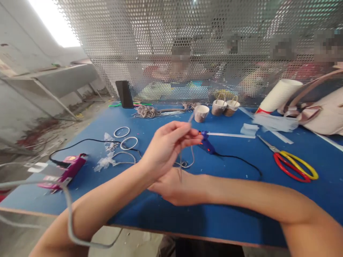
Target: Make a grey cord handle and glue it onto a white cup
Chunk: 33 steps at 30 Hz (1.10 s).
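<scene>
My left hand is raised over the blue table, fingers pinched on a thin grey cord that sticks up past the fingertips and hangs down in a loop. My right hand lies lower, crossed under the left wrist; the cord's hanging end reaches it, but its fingers are hidden behind the left arm. A blue glue gun with a clear glue stick lies just beyond the left fingertips.
Red-and-yellow scissors lie at the right. Three paper cups, white rings, a bundle of cord, a pink device with cable, a phone and a bag sit around. People sit behind a perforated screen.
</scene>
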{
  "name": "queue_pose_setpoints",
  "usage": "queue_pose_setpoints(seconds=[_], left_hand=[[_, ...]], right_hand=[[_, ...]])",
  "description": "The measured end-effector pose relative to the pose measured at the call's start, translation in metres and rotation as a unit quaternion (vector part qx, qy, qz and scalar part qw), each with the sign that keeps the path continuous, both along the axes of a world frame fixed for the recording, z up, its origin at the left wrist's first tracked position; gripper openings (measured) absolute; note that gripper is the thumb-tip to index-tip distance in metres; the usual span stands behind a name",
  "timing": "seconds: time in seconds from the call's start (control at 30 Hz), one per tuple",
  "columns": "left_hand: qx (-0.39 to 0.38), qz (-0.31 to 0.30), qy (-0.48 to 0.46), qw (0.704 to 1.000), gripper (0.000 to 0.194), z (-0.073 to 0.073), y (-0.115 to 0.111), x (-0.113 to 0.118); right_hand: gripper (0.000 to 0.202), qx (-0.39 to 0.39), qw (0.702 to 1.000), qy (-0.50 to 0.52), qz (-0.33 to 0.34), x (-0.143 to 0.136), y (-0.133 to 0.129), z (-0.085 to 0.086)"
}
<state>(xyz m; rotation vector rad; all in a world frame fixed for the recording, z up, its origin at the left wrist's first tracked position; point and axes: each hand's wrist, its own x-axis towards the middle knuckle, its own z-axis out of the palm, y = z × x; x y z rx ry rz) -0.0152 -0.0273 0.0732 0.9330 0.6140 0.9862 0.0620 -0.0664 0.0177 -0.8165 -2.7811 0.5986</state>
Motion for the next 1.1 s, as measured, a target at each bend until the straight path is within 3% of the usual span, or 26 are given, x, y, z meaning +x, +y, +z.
queue_pose_setpoints(seconds=[0.07, 0.13, 0.23, 0.33, 0.37, 0.47, 0.53, 0.63, 0.87, 0.97, 1.1], left_hand=[[-0.015, 0.035, 0.021, 0.999, 0.010, -0.009, 0.014, -0.014], [-0.051, 0.059, 0.045, 0.996, 0.012, -0.019, 0.026, -0.023], [-0.084, 0.068, 0.075, 0.991, 0.013, -0.031, 0.035, -0.020], [-0.098, 0.048, 0.101, 0.989, 0.014, -0.042, 0.034, -0.003], [-0.100, 0.039, 0.110, 0.988, 0.015, -0.045, 0.033, 0.004], [-0.100, 0.019, 0.131, 0.986, 0.017, -0.052, 0.026, 0.022], [-0.098, 0.013, 0.140, 0.985, 0.016, -0.056, 0.023, 0.030], [-0.103, 0.016, 0.151, 0.983, 0.015, -0.060, 0.022, 0.038], [-0.100, 0.000, 0.173, 0.980, 0.017, -0.072, 0.038, 0.069], [-0.096, -0.011, 0.194, 0.976, 0.016, -0.080, 0.044, 0.088], [-0.085, -0.020, 0.214, 0.973, 0.013, -0.089, 0.045, 0.104]], right_hand=[[0.031, -0.019, 0.999, 0.010, 0.029, 0.047, -0.027, -0.001], [0.035, -0.087, 0.995, 0.017, -0.033, 0.091, -0.045, -0.001], [0.032, -0.132, 0.965, 0.043, -0.223, 0.141, -0.043, -0.004], [0.020, -0.108, 0.877, 0.155, -0.441, 0.159, -0.009, -0.016], [0.021, -0.100, 0.848, 0.199, -0.481, 0.158, 0.006, -0.022], [0.037, -0.127, 0.844, 0.236, -0.465, 0.145, 0.048, -0.040], [0.030, -0.145, 0.849, 0.253, -0.441, 0.136, 0.066, -0.047], [0.014, -0.159, 0.836, 0.282, -0.443, 0.136, 0.073, -0.050], [0.023, -0.164, 0.765, 0.351, -0.514, 0.189, 0.023, -0.028], [0.021, -0.134, 0.766, 0.336, -0.531, 0.201, -0.001, -0.021], [0.023, -0.104, 0.782, 0.286, -0.545, 0.200, -0.017, -0.027]])
